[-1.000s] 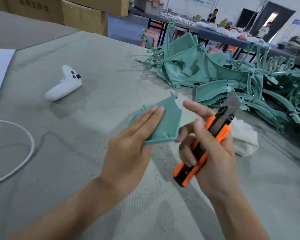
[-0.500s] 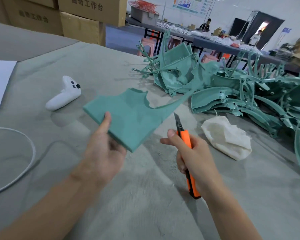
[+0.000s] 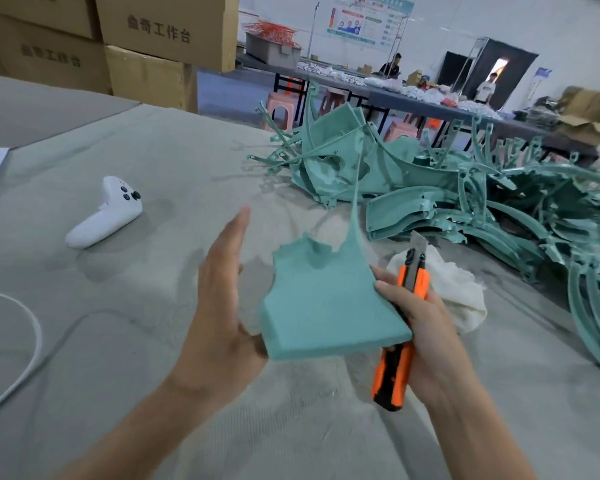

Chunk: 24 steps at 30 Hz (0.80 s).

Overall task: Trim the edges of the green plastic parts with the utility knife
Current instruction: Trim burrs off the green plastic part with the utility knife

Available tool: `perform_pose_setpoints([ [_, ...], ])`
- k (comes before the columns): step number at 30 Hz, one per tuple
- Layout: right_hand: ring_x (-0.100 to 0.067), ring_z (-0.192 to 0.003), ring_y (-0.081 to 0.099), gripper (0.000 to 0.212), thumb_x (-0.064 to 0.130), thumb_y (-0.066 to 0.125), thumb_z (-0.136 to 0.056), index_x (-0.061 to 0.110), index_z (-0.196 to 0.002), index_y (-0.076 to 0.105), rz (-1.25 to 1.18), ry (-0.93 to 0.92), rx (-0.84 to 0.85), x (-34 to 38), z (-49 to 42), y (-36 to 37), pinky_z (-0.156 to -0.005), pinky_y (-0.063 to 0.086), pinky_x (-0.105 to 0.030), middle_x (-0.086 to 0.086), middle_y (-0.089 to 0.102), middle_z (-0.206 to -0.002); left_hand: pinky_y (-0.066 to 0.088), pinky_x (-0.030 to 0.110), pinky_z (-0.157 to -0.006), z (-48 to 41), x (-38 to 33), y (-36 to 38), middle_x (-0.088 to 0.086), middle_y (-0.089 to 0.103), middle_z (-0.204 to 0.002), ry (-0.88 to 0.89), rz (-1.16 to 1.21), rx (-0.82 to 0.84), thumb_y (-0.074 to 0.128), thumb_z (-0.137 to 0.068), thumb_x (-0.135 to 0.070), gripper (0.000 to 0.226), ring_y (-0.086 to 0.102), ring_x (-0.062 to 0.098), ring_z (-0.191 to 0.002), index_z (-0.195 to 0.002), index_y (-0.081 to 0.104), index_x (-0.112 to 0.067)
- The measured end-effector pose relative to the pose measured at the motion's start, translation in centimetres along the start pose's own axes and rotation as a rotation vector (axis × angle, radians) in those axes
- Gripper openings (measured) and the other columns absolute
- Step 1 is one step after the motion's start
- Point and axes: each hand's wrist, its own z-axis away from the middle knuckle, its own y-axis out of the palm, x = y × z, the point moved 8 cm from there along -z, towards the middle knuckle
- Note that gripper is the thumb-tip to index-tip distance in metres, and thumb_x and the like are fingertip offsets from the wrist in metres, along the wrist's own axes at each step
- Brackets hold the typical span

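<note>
The green plastic part (image 3: pixel 323 306) was held above the surface (image 3: pixel 118 341), propped against the straight-fingered left hand (image 3: pixel 219 306) and thumbed by the right hand (image 3: pixel 430 327) gripping the utility knife (image 3: pixel 394 372); repositioning was judged underway, a firmer grip needed before cutting.

Stacked cardboard boxes (image 3: pixel 160 46), a long dark table (image 3: pixel 413 100), pink stools (image 3: pixel 279 110) before white walls (image 3: pixel 465 19).

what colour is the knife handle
The knife handle is orange with black trim, best seen in the head view, gripped by the right hand.
</note>
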Motion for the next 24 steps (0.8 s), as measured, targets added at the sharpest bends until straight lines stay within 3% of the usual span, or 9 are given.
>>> perform_pose_setpoints([
  [2, -0.026, -0.072, 0.049, 0.019, 0.008, 0.062, -0.088, 0.015, -0.094, 0.079, 0.012, 0.059, 0.050, -0.6, 0.1, 0.3, -0.050, 0.034, -0.027, -0.015, 0.073, -0.098, 0.019, 0.026, -0.115, 0.0, -1.5, 0.2, 0.000, 0.030, -0.152, 0.188, -0.239, 0.037, 0.062, -0.075, -0.043, 0.068, 0.027, 0.024, -0.141, -0.139, 0.043, -0.030],
  [5, -0.023, -0.065, 0.048, 0.021, 0.012, 0.065, -0.084, 0.012, -0.099, 0.079, 0.030, 0.123, 0.133, -1.0, 0.4, 1.0, -0.044, 0.033, -0.025, -0.019, 0.070, -0.098, 0.018, 0.029, -0.116, 0.8, -2.8, 1.2, 0.008, 0.047, -0.143, 0.324, -0.280, 0.150, 0.060, -0.081, -0.041, 0.043, 0.028, 0.027, -0.142, -0.116, 0.067, -0.017],
  [8, -0.011, -0.041, 0.035, 0.040, 0.024, 0.072, -0.071, 0.005, -0.106, 0.076, -0.057, 0.114, 0.172, -0.9, 0.4, 1.3, -0.035, 0.030, -0.020, -0.011, 0.055, -0.069, 0.022, 0.042, -0.116, 1.6, -3.5, 2.0, 0.003, 0.059, -0.132, 0.444, -0.303, 0.240, 0.058, -0.088, -0.040, 0.035, 0.042, 0.025, -0.136, -0.111, 0.070, -0.015],
  [11, -0.009, -0.039, 0.029, 0.057, 0.046, 0.073, -0.071, 0.008, -0.114, 0.072, -0.116, 0.034, 0.170, -0.1, 0.4, 1.5, -0.037, 0.028, -0.020, 0.001, 0.048, -0.057, 0.031, 0.028, -0.113, 1.9, -3.2, 1.5, -0.007, 0.061, -0.129, 0.393, -0.158, 0.213, 0.058, -0.094, -0.025, 0.030, 0.053, 0.009, -0.126, -0.121, 0.064, -0.014],
  [13, -0.011, -0.043, 0.031, 0.060, 0.065, 0.064, -0.076, 0.017, -0.113, 0.070, -0.069, -0.047, 0.134, 0.7, 0.5, 1.4, -0.041, 0.027, -0.022, -0.001, 0.056, -0.067, 0.040, 0.008, -0.094, 1.6, -2.5, 0.7, -0.032, 0.061, -0.118, 0.249, -0.135, 0.081, 0.063, -0.082, -0.003, 0.041, 0.061, -0.009, -0.102, -0.119, 0.062, -0.021],
  [15, -0.011, -0.047, 0.036, 0.061, 0.075, 0.052, -0.083, 0.026, -0.114, 0.068, 0.056, -0.183, 0.074, 1.5, 0.8, 1.3, -0.045, 0.029, -0.024, 0.001, 0.057, -0.072, 0.038, -0.003, -0.066, 1.1, -2.2, -0.2, -0.047, 0.058, -0.093, 0.133, -0.156, -0.049, 0.065, -0.080, -0.006, 0.036, 0.061, -0.004, -0.068, -0.111, 0.070, -0.023],
  [19, -0.017, -0.056, 0.040, 0.046, 0.062, 0.036, -0.095, 0.024, -0.106, 0.059, 0.399, -0.591, -0.049, 3.5, 3.0, 2.6, -0.051, 0.036, -0.033, -0.002, 0.052, -0.073, 0.026, -0.003, -0.048, 0.5, -2.6, -1.1, -0.029, 0.046, -0.054, 0.068, -0.216, -0.217, 0.065, -0.083, -0.013, 0.019, 0.037, -0.007, -0.044, -0.076, 0.071, 0.003],
  [22, -0.011, -0.059, 0.046, 0.041, 0.066, 0.031, -0.098, 0.035, -0.113, 0.055, 0.486, -0.777, -0.042, 4.4, 4.6, 4.1, -0.056, 0.038, -0.026, 0.003, 0.051, -0.074, 0.023, -0.001, -0.046, -0.4, -4.3, -1.2, -0.014, 0.030, -0.043, 0.084, -0.221, -0.270, 0.064, -0.084, -0.010, 0.022, 0.032, -0.008, -0.041, -0.063, 0.060, -0.009],
  [24, -0.012, -0.061, 0.049, 0.039, 0.065, 0.031, -0.099, 0.041, -0.121, 0.052, 0.493, -0.850, -0.016, 5.1, 5.4, 5.0, -0.059, 0.038, -0.020, 0.006, 0.052, -0.075, 0.023, 0.001, -0.046, -1.6, -5.6, -1.4, -0.016, 0.019, -0.043, 0.107, -0.274, -0.305, 0.064, -0.086, -0.009, 0.029, 0.032, -0.006, -0.042, -0.062, 0.052, -0.020],
])
